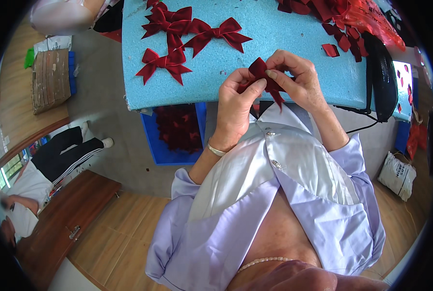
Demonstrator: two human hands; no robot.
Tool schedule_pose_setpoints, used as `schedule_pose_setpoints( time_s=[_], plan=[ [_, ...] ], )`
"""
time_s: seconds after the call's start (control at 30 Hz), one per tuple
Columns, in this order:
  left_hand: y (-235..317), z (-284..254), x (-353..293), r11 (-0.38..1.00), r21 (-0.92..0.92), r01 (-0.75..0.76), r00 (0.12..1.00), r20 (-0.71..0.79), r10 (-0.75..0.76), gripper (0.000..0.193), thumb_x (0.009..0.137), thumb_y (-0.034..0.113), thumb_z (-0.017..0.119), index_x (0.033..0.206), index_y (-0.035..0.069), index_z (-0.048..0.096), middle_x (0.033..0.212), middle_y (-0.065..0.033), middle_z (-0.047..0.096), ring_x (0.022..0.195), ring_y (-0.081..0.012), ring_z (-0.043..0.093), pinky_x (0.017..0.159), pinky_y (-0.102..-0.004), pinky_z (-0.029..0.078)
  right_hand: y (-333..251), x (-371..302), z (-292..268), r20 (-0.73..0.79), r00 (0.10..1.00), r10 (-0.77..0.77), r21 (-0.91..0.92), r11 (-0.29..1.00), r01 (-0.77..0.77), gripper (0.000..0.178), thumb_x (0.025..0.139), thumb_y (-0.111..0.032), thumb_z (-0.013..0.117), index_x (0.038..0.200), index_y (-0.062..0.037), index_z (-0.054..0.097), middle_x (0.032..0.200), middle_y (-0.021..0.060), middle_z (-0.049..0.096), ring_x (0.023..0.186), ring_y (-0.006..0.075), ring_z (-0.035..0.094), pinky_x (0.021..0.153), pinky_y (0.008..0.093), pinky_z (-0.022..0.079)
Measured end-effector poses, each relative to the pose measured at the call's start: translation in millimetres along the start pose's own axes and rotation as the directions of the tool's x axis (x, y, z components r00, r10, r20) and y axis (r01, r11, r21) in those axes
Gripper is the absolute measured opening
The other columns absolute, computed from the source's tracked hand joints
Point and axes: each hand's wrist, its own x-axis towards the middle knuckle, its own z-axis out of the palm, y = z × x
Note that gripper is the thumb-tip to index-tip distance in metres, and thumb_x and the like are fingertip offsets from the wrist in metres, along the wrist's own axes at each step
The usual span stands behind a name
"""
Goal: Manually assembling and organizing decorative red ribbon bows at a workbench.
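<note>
Between left grip [235,103] and right grip [301,81], dark-red velvet ribbon [258,68].

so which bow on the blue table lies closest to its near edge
The dark red bow at the group's lower left; the other bows lie farther back on the table.

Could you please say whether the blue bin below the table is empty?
Not empty: the blue bin holds dark red pieces; their depth I cannot tell.

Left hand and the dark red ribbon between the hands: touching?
Touching. The head view shows the left hand pinching the dark red ribbon, thumb pressed against it.
</note>
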Motion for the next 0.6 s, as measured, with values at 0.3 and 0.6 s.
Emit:
schedule_pose_setpoints(
  time_s=[0.3, 0.6],
  plan=[
    [-0.8, -3.8, 2.8, 0.993, -0.103, 0.05, 0.997, 0.061, -0.044, 0.016, 0.088, 0.004, 0.067, 0.103, 0.002, 0.062, 0.091, -0.0021, 0.065, 0.077, -0.008, 0.056, 0.071, -0.0231, 0.046, -7.2, -3.8, -7.1, 0.062, 0.993, 0.103, 0.186, 0.976, -0.113, 0.013, 0.084, 0.009, 0.057, 0.096, 0.0053, 0.061, 0.095, 0.0071, 0.059, 0.092, 0.0139, 0.056, 0.082, 0.0284, 0.047],
    [-1.5, 10.5, -1.5, 0.91, 0.304, -0.281, 0.96, 0.092, 0.265, 0.016, 0.088, 0.005, 0.069, 0.102, 0.001, 0.062, 0.085, 0.0018, 0.062, 0.071, -0.0036, 0.052, 0.064, -0.0205, 0.045, -12.0, -2.9, -4.8, 0.047, 0.994, 0.096, 0.163, 0.981, -0.102, 0.004, 0.088, 0.004, 0.06, 0.093, 0.0037, 0.06, 0.09, 0.0023, 0.059, 0.082, 0.0079, 0.053, 0.073, 0.0226, 0.047]
  ],
)
